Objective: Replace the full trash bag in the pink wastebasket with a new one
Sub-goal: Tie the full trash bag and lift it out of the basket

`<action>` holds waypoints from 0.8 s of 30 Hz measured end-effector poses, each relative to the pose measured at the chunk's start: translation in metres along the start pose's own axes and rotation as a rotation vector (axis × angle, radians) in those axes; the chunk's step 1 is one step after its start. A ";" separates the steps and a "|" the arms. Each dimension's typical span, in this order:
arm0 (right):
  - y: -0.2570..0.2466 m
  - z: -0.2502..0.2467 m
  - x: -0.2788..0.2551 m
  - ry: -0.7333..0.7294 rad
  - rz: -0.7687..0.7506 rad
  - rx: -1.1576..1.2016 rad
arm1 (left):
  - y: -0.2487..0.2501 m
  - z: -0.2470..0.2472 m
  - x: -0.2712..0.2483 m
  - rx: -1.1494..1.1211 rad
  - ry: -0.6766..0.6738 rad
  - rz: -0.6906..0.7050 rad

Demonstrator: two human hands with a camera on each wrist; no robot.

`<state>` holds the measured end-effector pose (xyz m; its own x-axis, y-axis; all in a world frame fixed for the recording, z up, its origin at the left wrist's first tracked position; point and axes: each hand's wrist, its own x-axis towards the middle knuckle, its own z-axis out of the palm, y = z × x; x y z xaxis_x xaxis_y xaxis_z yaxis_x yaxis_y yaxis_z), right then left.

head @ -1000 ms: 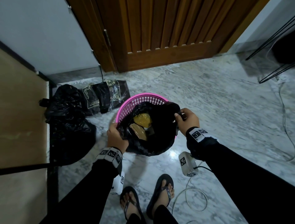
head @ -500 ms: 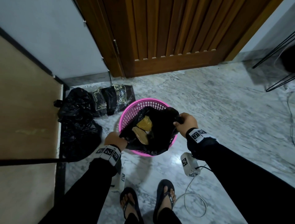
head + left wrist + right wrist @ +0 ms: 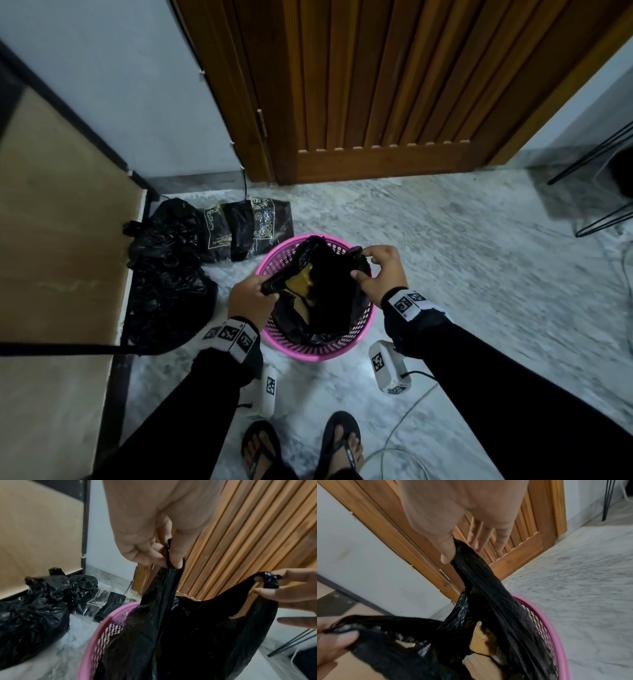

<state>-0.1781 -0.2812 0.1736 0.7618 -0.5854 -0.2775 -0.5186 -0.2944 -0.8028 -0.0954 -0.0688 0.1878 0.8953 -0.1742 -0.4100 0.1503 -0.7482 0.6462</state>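
The pink wastebasket (image 3: 318,354) stands on the marble floor in front of my feet. A full black trash bag (image 3: 329,308) sits inside it, with yellow and brown rubbish (image 3: 301,279) showing through its mouth. My left hand (image 3: 265,286) grips the bag's left handle, stretched taut. My right hand (image 3: 363,263) pinches the right handle between thumb and forefinger, its other fingers straight. The left wrist view shows my left hand (image 3: 169,561) holding its handle above the basket (image 3: 96,642). In the right wrist view my right hand (image 3: 448,554) holds the bag (image 3: 488,588) up over the rim (image 3: 544,622).
Filled black bags (image 3: 164,274) and a pack of folded black bags (image 3: 246,226) lie left of the basket. A wooden door (image 3: 376,102) stands behind, a board-topped table (image 3: 51,240) at left, wire legs (image 3: 599,192) at right. A white box with a cable (image 3: 388,370) hangs below my right wrist.
Both hands have moved from the bag's rim at the basket's sides to its handles, lifting them and drawing them closer together. The bag's mouth has narrowed.
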 end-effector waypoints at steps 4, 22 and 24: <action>0.005 0.011 0.003 -0.044 -0.069 0.008 | 0.000 0.010 0.008 -0.055 0.040 0.089; 0.006 0.041 0.037 -0.142 -0.120 0.180 | 0.030 0.044 0.033 -0.306 -0.024 0.114; 0.010 0.042 0.038 -0.165 -0.112 0.137 | 0.025 0.048 0.039 -0.295 -0.025 0.102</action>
<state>-0.1380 -0.2750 0.1329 0.8707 -0.4200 -0.2559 -0.3782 -0.2392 -0.8943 -0.0773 -0.1256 0.1573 0.9019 -0.2575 -0.3467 0.1785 -0.5088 0.8422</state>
